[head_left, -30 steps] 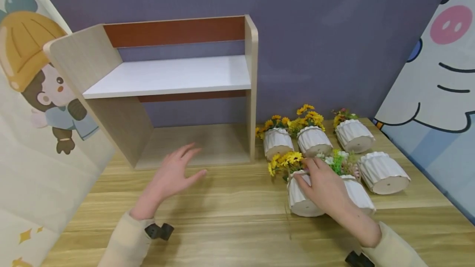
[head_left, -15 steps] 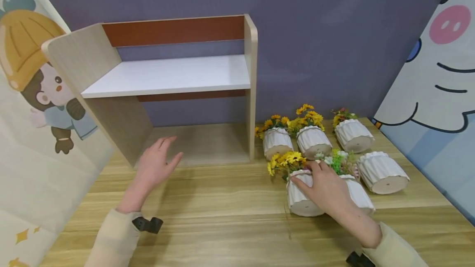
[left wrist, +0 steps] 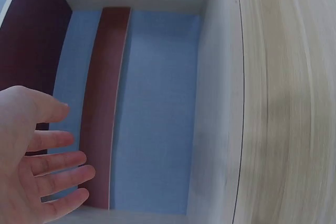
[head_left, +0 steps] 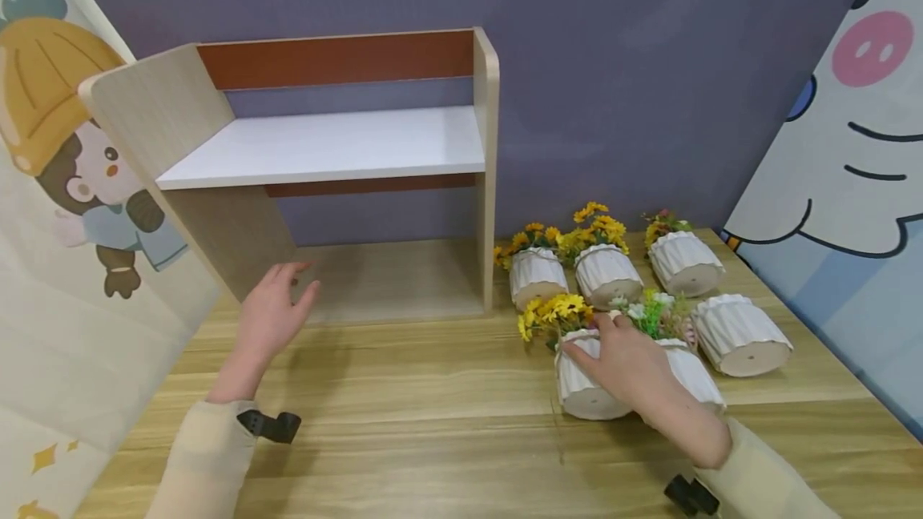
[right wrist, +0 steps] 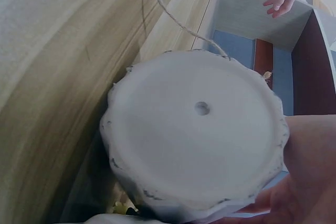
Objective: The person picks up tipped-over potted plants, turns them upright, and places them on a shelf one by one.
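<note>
A white fluted flowerpot with yellow flowers lies on its side on the wooden table, its round base towards me. My right hand grips this pot from above, the thumb on its upper side. In the right wrist view the pot's base with a small central hole fills the middle, and part of the hand shows beside it. My left hand is held in front of the shelf's left panel, fingers spread and holding nothing. The left wrist view also shows its loose fingers before the shelf opening.
The two-level shelf stands against the purple back wall. Several other white pots lie right of it, such as a pot with yellow flowers and a bare-looking pot near the table's right edge. Twine trails from the gripped pot.
My left hand has moved left, from in front of the lower compartment to the left panel. The right hand has stayed on the flowerpot, its fingers settling slightly; the pot has not visibly moved.
</note>
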Demonstrator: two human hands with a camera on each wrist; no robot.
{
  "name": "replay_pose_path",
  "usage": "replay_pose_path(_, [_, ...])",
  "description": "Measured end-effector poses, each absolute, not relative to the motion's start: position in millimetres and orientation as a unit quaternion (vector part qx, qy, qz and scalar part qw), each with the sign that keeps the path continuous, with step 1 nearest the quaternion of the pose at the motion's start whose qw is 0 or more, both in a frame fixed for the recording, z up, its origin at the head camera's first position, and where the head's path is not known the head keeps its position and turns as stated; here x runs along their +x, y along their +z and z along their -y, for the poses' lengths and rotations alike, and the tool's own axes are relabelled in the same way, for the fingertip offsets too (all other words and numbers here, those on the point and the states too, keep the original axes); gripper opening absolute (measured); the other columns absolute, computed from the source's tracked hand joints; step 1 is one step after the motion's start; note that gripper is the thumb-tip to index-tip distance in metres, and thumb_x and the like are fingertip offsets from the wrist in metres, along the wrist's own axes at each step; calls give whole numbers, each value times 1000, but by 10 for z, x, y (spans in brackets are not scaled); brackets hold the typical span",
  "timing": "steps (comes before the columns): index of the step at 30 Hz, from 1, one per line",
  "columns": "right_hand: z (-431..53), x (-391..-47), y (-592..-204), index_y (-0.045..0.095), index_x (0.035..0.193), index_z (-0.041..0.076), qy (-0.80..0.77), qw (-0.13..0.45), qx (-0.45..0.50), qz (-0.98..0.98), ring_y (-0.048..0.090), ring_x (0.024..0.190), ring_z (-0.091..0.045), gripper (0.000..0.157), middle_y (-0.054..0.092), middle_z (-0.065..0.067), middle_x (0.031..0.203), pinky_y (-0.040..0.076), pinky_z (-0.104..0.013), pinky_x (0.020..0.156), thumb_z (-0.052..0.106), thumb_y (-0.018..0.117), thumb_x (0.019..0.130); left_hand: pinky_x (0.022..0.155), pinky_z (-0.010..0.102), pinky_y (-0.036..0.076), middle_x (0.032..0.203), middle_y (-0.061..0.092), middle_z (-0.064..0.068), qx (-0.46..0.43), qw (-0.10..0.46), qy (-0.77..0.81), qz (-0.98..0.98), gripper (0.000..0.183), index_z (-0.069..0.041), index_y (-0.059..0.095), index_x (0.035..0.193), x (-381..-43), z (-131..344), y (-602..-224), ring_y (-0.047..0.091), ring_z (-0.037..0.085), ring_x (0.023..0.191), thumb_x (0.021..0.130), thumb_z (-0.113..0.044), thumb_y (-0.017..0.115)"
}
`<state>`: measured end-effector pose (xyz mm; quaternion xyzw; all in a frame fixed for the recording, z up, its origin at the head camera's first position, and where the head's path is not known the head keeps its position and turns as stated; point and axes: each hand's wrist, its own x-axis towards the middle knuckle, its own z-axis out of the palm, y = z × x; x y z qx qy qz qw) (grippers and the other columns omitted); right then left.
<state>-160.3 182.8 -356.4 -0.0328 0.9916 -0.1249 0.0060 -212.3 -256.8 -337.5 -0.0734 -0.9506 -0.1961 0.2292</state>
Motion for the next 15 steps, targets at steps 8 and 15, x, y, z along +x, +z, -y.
replay_pose_path(8, [-1779,-1618,-3544,36,134,-5,-123,38,-32,-991,58,63,-26,104,42,-36,124,40,-33,45,79,33,74,73,50,43,110,54,25,-29,253,-225,940,35,4,53,116,-2113,2706,-3319,55,39,93,91,-21,50])
replay_pose_path(15, [-1750,-1619,-3556,32,136,-6,-128,41,-31,-990,60,79,-38,108,41,-38,125,46,-41,55,81,34,72,72,49,43,109,53,25,15,259,-233,937,34,7,53,114,-2094,2861,-3231,53,37,91,92,-19,45])
